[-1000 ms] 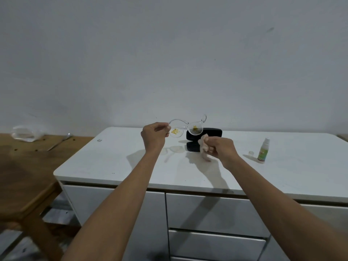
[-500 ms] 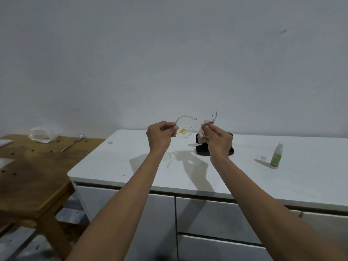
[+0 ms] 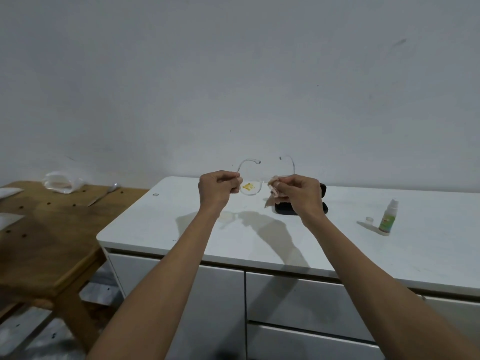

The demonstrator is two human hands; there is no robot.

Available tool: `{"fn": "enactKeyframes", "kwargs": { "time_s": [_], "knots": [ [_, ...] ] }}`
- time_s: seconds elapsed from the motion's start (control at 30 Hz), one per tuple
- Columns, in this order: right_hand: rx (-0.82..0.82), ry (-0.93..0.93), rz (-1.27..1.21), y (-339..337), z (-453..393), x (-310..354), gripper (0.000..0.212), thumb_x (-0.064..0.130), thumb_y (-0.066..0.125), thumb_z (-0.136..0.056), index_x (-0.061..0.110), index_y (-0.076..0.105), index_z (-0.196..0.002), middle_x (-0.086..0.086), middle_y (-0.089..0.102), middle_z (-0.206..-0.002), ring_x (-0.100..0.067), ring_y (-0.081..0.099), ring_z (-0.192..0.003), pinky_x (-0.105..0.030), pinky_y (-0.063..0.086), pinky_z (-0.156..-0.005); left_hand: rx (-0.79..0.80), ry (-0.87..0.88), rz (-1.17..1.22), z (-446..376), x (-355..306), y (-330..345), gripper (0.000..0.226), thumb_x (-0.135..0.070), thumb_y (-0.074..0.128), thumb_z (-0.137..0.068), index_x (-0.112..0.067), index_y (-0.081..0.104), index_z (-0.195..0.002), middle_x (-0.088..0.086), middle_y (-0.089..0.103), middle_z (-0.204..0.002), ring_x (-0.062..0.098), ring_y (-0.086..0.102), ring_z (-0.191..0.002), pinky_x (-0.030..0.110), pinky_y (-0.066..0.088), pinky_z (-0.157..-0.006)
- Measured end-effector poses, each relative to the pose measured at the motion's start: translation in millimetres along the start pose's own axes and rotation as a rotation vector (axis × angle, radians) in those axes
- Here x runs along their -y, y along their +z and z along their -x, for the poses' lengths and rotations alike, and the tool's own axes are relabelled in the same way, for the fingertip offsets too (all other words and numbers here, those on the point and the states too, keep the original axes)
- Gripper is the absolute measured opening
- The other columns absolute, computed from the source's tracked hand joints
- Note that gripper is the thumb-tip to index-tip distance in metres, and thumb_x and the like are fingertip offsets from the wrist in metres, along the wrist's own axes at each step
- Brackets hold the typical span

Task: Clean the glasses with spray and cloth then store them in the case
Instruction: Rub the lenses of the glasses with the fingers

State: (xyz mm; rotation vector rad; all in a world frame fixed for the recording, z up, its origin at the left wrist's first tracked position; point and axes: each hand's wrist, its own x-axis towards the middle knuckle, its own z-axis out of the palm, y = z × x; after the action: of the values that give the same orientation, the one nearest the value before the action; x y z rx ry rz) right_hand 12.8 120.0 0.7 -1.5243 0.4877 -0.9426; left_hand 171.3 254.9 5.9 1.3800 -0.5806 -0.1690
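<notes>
Clear-framed glasses (image 3: 251, 188) hang in the air above the white cabinet top (image 3: 181, 229), temples pointing up and away. A yellow smear shows on the left lens. My left hand (image 3: 218, 188) pinches the frame's left end. My right hand (image 3: 298, 194) holds a pale cloth (image 3: 272, 197) pinched over the right lens, which is hidden. Behind my right hand lies the open black case (image 3: 323, 201), mostly covered. The small spray bottle (image 3: 387, 217) with a green label stands at the right, its clear cap (image 3: 369, 219) beside it.
A wooden table (image 3: 52, 229) stands left of the cabinet, with a crumpled plastic bag (image 3: 61, 181) and a spoon (image 3: 104, 194) on it. The cabinet has drawers (image 3: 298, 307) below its front edge. A grey wall rises behind.
My right hand has brought the cloth up from near the case onto the right lens. Both hands and the glasses have risen slightly, and the view has shifted left.
</notes>
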Motion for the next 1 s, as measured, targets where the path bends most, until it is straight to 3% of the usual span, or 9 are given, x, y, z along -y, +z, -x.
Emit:
{"fn": "enactKeyframes", "kwargs": {
  "time_s": [0.13,0.23,0.3,0.37,0.47,0.6,0.7,0.83,1.0],
  "knots": [
    [0.013,0.017,0.006,-5,4,-2,0.004,0.004,0.076,-0.086,0.000,0.078,-0.086,-0.025,0.075,-0.086,-0.039,0.068,-0.058,-0.067,0.059,-0.073,0.053,0.023,-0.032,-1,-5,-2,0.010,0.005,0.081,-0.078,0.001,0.077,-0.087,0.015,0.071,-0.070,0.021,0.063,-0.058,0.027,0.060,-0.066],
    [-0.083,-0.025,0.017,-1,9,-2,0.005,0.013,0.078,-0.085,0.011,0.081,-0.088,-0.014,0.078,-0.077,-0.033,0.073,-0.067,-0.047,0.062,-0.083,0.072,0.055,-0.029,0,-11,-3,0.009,0.006,0.080,-0.078,-0.002,0.077,-0.083,0.012,0.071,-0.069,0.020,0.063,-0.056,0.026,0.060,-0.065],
    [-0.174,-0.068,0.014,5,10,-1,0.004,0.018,0.079,-0.085,0.015,0.081,-0.087,-0.007,0.078,-0.073,-0.021,0.075,-0.071,-0.029,0.058,-0.077,0.079,0.071,-0.021,1,-15,-3,0.010,0.005,0.081,-0.078,-0.004,0.077,-0.082,0.011,0.072,-0.069,0.020,0.064,-0.057,0.026,0.060,-0.065],
    [-0.245,-0.110,-0.027,13,12,3,0.004,0.016,0.077,-0.087,0.014,0.079,-0.085,-0.002,0.076,-0.069,-0.012,0.073,-0.067,-0.022,0.053,-0.069,0.079,0.082,-0.004,2,-19,-2,0.010,0.005,0.080,-0.079,-0.004,0.077,-0.082,0.011,0.072,-0.070,0.022,0.063,-0.057,0.027,0.060,-0.065],
    [-0.327,-0.149,-0.057,23,12,5,0.010,0.016,0.074,-0.087,0.018,0.072,-0.077,0.007,0.071,-0.060,-0.010,0.068,-0.063,-0.030,0.056,-0.068,0.079,0.087,0.030,4,-22,1,0.010,0.005,0.080,-0.079,-0.004,0.077,-0.082,0.010,0.073,-0.071,0.023,0.062,-0.058,0.028,0.060,-0.066],
    [-0.406,-0.133,-0.175,34,7,7,0.017,0.022,0.072,-0.082,0.027,0.065,-0.067,0.002,0.077,-0.077,-0.026,0.074,-0.081,-0.050,0.061,-0.079,0.067,0.079,0.078,7,-26,6,0.009,0.006,0.079,-0.079,-0.001,0.076,-0.085,0.010,0.073,-0.073,0.019,0.062,-0.054,0.025,0.059,-0.064],
    [-0.439,-0.124,-0.270,39,4,7,0.022,0.009,0.070,-0.085,0.021,0.063,-0.068,0.006,0.076,-0.079,-0.022,0.073,-0.085,-0.044,0.060,-0.083,0.039,0.083,0.105,8,-26,10,0.010,0.005,0.079,-0.079,0.000,0.076,-0.086,0.011,0.074,-0.074,0.019,0.063,-0.056,0.026,0.059,-0.065],
    [-0.409,-0.026,-0.414,41,3,2,0.030,0.007,0.075,-0.086,0.026,0.067,-0.063,-0.005,0.077,-0.088,-0.027,0.073,-0.088,-0.045,0.064,-0.077,-0.012,0.085,0.093,9,-21,14,0.011,0.005,0.079,-0.079,-0.004,0.077,-0.084,0.011,0.075,-0.075,0.021,0.064,-0.059,0.032,0.062,-0.070],
    [-0.385,0.093,-0.468,36,4,2,0.012,-0.004,0.077,-0.084,0.005,0.071,-0.078,-0.007,0.076,-0.083,-0.025,0.075,-0.083,-0.044,0.064,-0.083,-0.071,0.082,0.056,10,-13,15,0.011,0.003,0.078,-0.080,-0.006,0.077,-0.085,0.009,0.075,-0.074,0.020,0.063,-0.057,0.033,0.062,-0.072]
  ]
}}
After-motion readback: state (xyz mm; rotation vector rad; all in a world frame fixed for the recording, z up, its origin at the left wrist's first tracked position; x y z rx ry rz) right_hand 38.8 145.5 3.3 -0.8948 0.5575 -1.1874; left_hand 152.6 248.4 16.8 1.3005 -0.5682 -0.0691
